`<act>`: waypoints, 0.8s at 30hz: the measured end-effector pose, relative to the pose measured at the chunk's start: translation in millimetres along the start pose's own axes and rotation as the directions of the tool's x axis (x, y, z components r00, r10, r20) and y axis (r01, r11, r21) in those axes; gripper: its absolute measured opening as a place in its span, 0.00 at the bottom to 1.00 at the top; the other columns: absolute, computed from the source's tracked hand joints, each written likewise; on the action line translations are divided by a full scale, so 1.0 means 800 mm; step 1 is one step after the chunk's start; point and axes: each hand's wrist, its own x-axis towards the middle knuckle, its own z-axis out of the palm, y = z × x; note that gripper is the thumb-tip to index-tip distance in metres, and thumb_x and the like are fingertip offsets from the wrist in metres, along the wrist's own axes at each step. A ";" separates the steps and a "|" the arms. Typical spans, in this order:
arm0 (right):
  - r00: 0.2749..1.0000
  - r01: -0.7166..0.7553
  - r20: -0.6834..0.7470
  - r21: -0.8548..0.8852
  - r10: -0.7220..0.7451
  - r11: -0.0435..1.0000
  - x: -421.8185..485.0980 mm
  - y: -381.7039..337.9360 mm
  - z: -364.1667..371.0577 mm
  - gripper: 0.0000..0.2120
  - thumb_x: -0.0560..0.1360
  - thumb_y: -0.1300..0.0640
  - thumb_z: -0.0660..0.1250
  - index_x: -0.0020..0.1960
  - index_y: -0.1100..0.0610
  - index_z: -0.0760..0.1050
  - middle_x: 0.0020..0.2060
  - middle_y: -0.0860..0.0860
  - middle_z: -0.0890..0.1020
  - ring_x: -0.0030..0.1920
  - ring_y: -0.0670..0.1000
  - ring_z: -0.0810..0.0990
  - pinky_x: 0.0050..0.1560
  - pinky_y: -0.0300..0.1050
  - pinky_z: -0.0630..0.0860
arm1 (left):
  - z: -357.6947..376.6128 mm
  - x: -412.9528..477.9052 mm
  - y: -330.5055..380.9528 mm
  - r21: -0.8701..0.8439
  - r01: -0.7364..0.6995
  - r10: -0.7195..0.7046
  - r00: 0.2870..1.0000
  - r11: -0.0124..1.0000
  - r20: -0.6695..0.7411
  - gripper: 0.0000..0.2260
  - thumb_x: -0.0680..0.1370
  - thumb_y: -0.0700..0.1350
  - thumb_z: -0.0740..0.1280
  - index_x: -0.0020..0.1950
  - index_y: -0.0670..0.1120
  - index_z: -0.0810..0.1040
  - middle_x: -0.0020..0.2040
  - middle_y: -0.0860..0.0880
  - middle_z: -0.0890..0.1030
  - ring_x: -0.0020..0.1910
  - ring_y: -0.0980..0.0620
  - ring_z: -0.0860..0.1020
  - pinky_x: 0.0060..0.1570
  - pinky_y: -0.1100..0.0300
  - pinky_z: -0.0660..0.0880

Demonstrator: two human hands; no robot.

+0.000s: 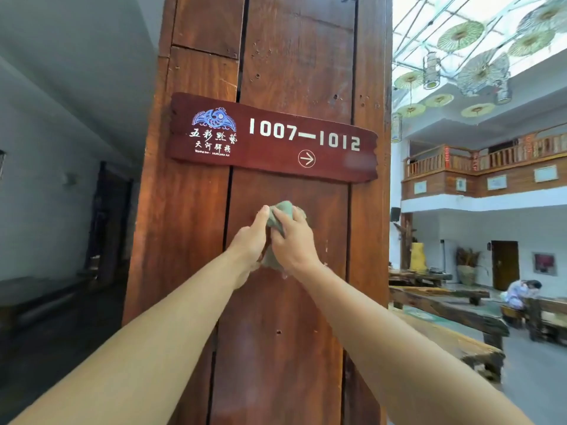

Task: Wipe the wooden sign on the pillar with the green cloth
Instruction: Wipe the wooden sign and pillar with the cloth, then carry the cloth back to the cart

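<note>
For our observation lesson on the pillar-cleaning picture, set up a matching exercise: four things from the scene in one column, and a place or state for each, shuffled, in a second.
Column 1
1. wooden sign
2. green cloth
3. pillar
4. paper umbrellas

Column 2
A. bunched between the left hand and right hand
B. hanging under the ceiling at upper right
C. fixed across the pillar, above the hands
D. made of dark vertical planks, behind the hands

Pairs: 1-C, 2-A, 3-D, 4-B

Green cloth [283, 211] mostly hidden between hands; pillar [294, 56] cropped top, bottom; distant seated person [520, 294] perhaps blurred.
</note>
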 end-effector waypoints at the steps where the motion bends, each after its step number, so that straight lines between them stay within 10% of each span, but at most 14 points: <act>1: 0.994 0.079 0.072 0.016 -0.080 0.997 -0.037 -0.013 0.020 0.23 0.79 0.61 0.64 0.74 0.54 0.73 0.74 0.58 0.69 0.70 0.57 0.71 0.69 0.44 0.68 | -0.009 -0.015 -0.012 -0.110 0.066 -0.067 0.998 0.992 -0.001 0.37 0.75 0.69 0.58 0.75 0.46 0.72 0.67 0.44 0.78 0.65 0.42 0.78 0.69 0.44 0.72; 4: 0.942 0.138 0.287 0.148 -0.176 0.979 -0.134 -0.041 0.070 0.26 0.73 0.62 0.69 0.71 0.56 0.74 0.65 0.52 0.75 0.62 0.49 0.75 0.62 0.40 0.73 | -0.065 -0.060 -0.068 -0.224 0.164 -0.195 0.972 0.961 -0.128 0.24 0.76 0.58 0.68 0.66 0.43 0.79 0.58 0.42 0.84 0.55 0.42 0.83 0.63 0.46 0.78; 7: 0.905 -0.102 0.424 0.305 -0.039 0.947 -0.207 -0.064 0.101 0.23 0.73 0.61 0.69 0.67 0.51 0.79 0.62 0.35 0.75 0.59 0.35 0.74 0.56 0.27 0.70 | -0.132 -0.120 -0.132 -0.241 0.264 -0.306 0.939 0.934 -0.159 0.14 0.80 0.47 0.67 0.62 0.44 0.82 0.55 0.40 0.85 0.52 0.41 0.84 0.57 0.47 0.79; 12: 0.790 -0.513 0.589 0.480 0.173 0.712 -0.318 -0.102 0.168 0.27 0.75 0.70 0.68 0.67 0.46 0.79 0.61 0.49 0.82 0.52 0.48 0.85 0.46 0.41 0.82 | -0.235 -0.249 -0.214 -0.326 0.365 -0.439 0.879 0.872 -0.189 0.14 0.84 0.46 0.60 0.64 0.41 0.80 0.59 0.37 0.84 0.52 0.40 0.83 0.52 0.46 0.80; 17: 0.387 -0.805 0.902 0.230 0.191 0.547 -0.435 -0.156 0.247 0.23 0.76 0.62 0.73 0.70 0.55 0.75 0.57 0.50 0.85 0.57 0.50 0.85 0.52 0.43 0.81 | -0.332 -0.378 -0.282 -0.404 0.492 -0.596 0.782 0.771 -0.182 0.13 0.84 0.48 0.61 0.59 0.42 0.80 0.47 0.43 0.88 0.42 0.46 0.87 0.36 0.52 0.84; 24: -0.024 -0.972 0.995 -0.046 0.099 0.229 -0.568 -0.231 0.345 0.18 0.79 0.62 0.68 0.67 0.70 0.76 0.62 0.66 0.82 0.64 0.66 0.80 0.68 0.63 0.74 | -0.462 -0.549 -0.373 -0.543 0.549 -0.720 0.675 0.636 -0.160 0.26 0.74 0.57 0.73 0.66 0.43 0.82 0.64 0.41 0.83 0.63 0.43 0.83 0.63 0.45 0.78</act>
